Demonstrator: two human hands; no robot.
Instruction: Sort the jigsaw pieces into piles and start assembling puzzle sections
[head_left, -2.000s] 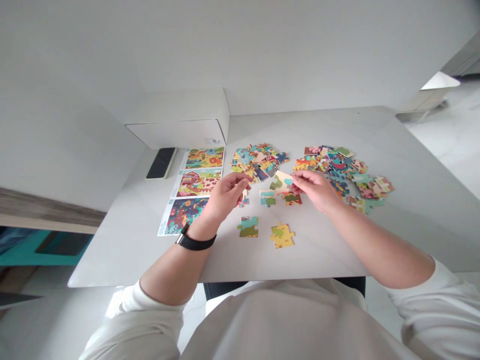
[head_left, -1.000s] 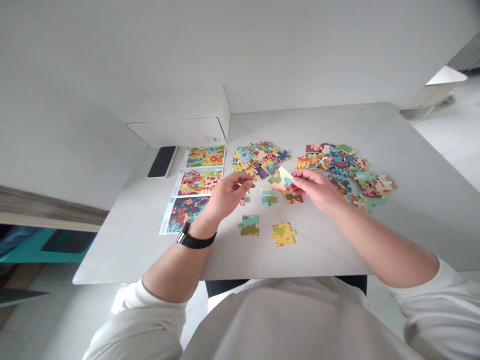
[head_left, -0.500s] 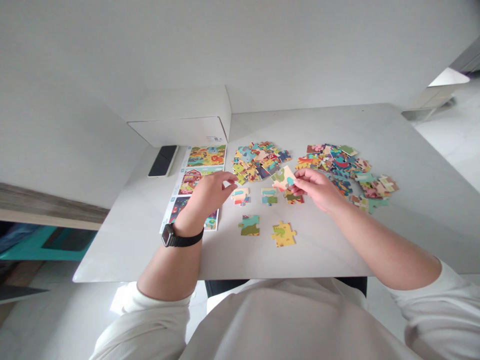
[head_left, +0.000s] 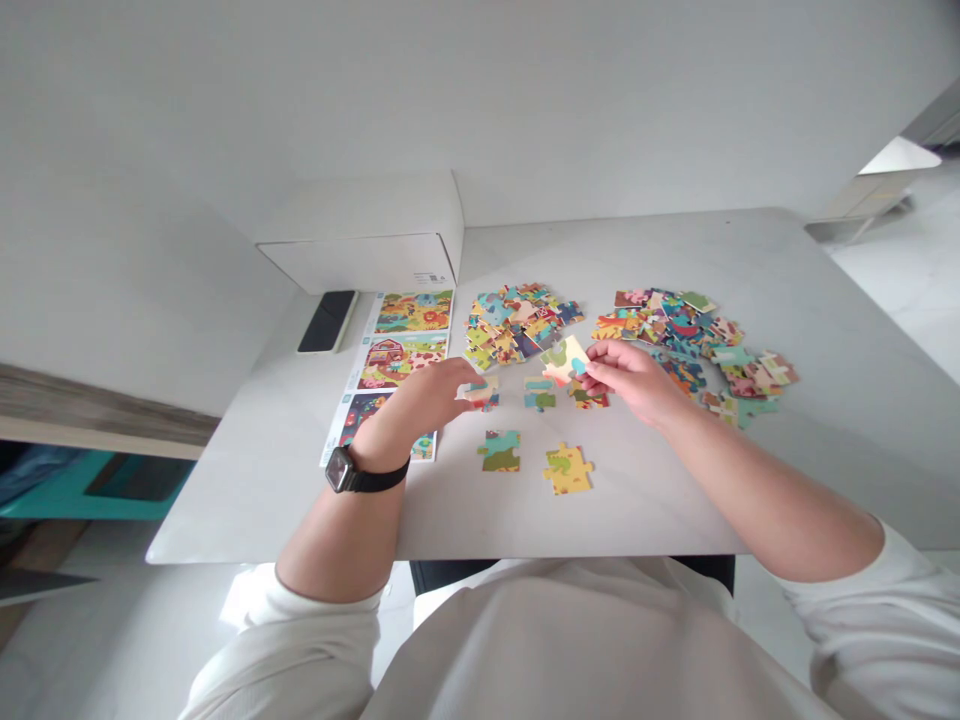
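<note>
My right hand pinches a cream, green and red puzzle piece, held tilted above the table. My left hand has its thumb and fingers around the left end of another puzzle piece, cream and red with a teal patch. Between the hands lies a teal and green puzzle piece, and a dark-toned puzzle piece sits partly below the one in my right hand. Nearer me are a green and teal piece and a yellow piece with a green animal.
Two heaps of puzzle pieces, a left heap and a right heap, lie farther back. A picture sheet is partly under my left forearm. Beyond it are a phone and a white box against the wall.
My left hand has come down slightly and closed around the cream and red piece on the table. The piece in my right hand has shifted a little.
</note>
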